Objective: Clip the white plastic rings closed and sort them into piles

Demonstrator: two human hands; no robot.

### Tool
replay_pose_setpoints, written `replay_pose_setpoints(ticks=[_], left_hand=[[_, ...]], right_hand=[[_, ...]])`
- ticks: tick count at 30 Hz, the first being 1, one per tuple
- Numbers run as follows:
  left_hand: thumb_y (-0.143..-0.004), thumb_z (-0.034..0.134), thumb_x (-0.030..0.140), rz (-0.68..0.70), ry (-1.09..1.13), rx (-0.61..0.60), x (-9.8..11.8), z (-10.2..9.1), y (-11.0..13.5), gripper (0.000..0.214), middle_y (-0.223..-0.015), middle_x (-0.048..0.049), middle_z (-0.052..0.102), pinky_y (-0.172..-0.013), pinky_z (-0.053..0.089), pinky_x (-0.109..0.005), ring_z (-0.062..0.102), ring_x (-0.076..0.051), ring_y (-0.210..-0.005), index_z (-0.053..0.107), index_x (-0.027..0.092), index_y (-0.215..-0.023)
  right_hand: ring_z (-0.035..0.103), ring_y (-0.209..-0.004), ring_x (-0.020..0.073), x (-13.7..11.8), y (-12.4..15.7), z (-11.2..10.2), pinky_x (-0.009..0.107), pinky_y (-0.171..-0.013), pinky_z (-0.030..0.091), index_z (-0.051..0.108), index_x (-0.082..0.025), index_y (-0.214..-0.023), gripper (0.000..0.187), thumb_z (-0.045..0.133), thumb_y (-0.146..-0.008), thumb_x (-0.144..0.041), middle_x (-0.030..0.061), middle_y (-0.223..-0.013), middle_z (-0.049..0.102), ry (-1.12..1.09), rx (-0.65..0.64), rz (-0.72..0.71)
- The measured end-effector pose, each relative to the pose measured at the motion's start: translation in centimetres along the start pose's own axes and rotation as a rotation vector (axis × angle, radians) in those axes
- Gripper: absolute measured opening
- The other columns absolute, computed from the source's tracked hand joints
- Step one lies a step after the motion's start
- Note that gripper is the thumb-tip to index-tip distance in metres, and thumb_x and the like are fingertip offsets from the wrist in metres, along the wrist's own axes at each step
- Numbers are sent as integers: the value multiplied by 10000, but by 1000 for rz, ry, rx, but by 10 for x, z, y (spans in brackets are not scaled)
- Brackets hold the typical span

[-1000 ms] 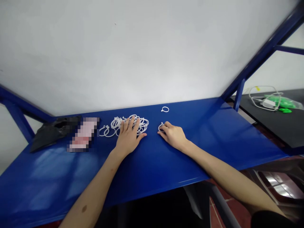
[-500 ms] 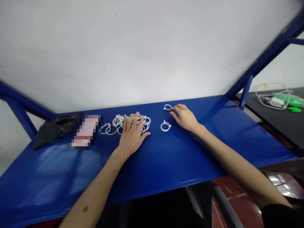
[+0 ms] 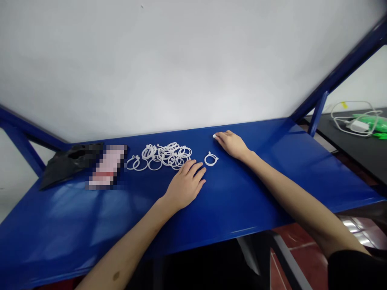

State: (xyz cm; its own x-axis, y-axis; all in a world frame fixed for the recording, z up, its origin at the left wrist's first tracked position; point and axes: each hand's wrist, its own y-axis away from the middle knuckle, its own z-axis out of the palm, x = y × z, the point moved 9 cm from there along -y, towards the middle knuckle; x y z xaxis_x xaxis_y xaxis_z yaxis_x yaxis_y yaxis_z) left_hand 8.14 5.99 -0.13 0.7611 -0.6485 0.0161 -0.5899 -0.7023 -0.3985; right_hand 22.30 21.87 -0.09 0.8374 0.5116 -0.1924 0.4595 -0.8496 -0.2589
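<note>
On the blue tabletop (image 3: 211, 209), a tangled pile of thin white rings (image 3: 168, 154) with small knobs lies left of centre. My left hand (image 3: 186, 184) hovers or rests at the pile's near right edge, fingers spread and holding nothing. To its upper right, a white ring or small stack of rings (image 3: 211, 159) lies flat. My right hand (image 3: 232, 144), farther back, has its fingers closed on another white ring (image 3: 214, 136). Only a small white bit of that ring shows at the fingertips; the rest is hidden by the hand.
At the left lie a black plastic bag (image 3: 66, 163) and a blurred-out pink, phone-shaped object (image 3: 108, 167). A white wall rises behind the table, with blue frame bars (image 3: 317, 112) at both sides. On a black table (image 3: 347, 147) to the right are a white cable and green plastic.
My left hand has come off the pile, moving right and towards me. My right hand has moved slightly left and closed on the far white ring, now mostly covered.
</note>
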Motion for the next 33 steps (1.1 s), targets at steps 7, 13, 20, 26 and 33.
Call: replay_pose_setpoints(ticks=[7, 13, 20, 26, 33], left_hand=[[-1008, 483, 304, -4, 38, -37, -2, 4, 1, 331, -1275, -98, 665, -1124, 424, -503, 497, -306, -1297, 665, 145, -1234], [-1004, 498, 323, -45, 131, -52, -10, 4, 4, 329, -1280, -88, 666, -1100, 448, -496, 497, -292, -1285, 671, 169, -1237], [-996, 513, 305, -31, 141, -50, -8, 1, 5, 310, -1263, -85, 672, -1091, 458, -491, 501, -292, -1271, 677, 163, -1218], [-999, 501, 313, -52, 184, -57, -9, 2, 6, 317, -1275, -91, 665, -1086, 462, -507, 504, -293, -1271, 676, 185, -1230], [-989, 520, 300, -65, 211, -62, -10, 2, 6, 307, -1278, -88, 660, -1098, 450, -505, 494, -292, -1278, 671, 190, -1233]], right_hand=[[688, -843, 214, 31, 45, -21, 324, -769, 510, 705, -183, -1049, 251, 502, -1004, -324, 76, -977, 730, -80, 98, 232], [662, -781, 178, 29, 65, -32, 354, -767, 549, 688, -197, -1101, 270, 588, -950, -397, 89, -1139, 644, -73, 66, 179], [644, -1012, 219, 11, 68, -21, 362, -839, 553, 679, -225, -1124, 211, 559, -972, -310, 85, -1190, 622, -87, -36, -32], [647, -955, 185, -25, 67, -29, 321, -847, 527, 673, -209, -1083, 217, 489, -1022, -306, 72, -1110, 657, -204, -25, -141], [645, -933, 188, -75, 65, -25, 304, -786, 491, 722, -232, -1100, 253, 485, -1028, -285, 65, -1073, 676, -35, -151, -296]])
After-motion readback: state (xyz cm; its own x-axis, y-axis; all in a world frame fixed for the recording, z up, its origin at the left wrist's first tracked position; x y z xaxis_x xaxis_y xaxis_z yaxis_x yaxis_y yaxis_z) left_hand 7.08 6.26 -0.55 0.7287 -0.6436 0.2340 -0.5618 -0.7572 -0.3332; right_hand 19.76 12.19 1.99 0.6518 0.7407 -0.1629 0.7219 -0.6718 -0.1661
